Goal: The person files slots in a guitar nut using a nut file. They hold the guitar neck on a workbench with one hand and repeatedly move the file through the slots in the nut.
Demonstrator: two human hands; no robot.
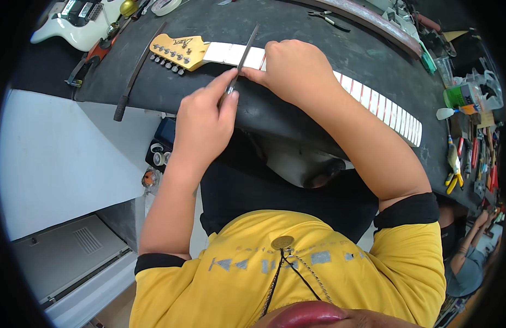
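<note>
A guitar neck point(377, 102) lies across the dark workbench. White tape covers its fingerboard between the exposed frets, and its pale wood headstock point(179, 50) with metal tuners points left. My left hand point(205, 121) is closed on the handle end of a slim metal file point(248, 50), whose blade slants up across the taped neck near the headstock. Closed over the neck just right of the file is my right hand point(296, 70), its thumb reaching the near edge beside the blade. My right palm and the neck's underside are hidden.
Left of the headstock lies a long file point(137, 75) with a dark handle. Beyond it are an orange clamp point(97, 53) and a white guitar body point(81, 30). Pliers point(329, 21) lie at the back. Yellow-handled pliers point(455, 169), bottles and several tools crowd the right side.
</note>
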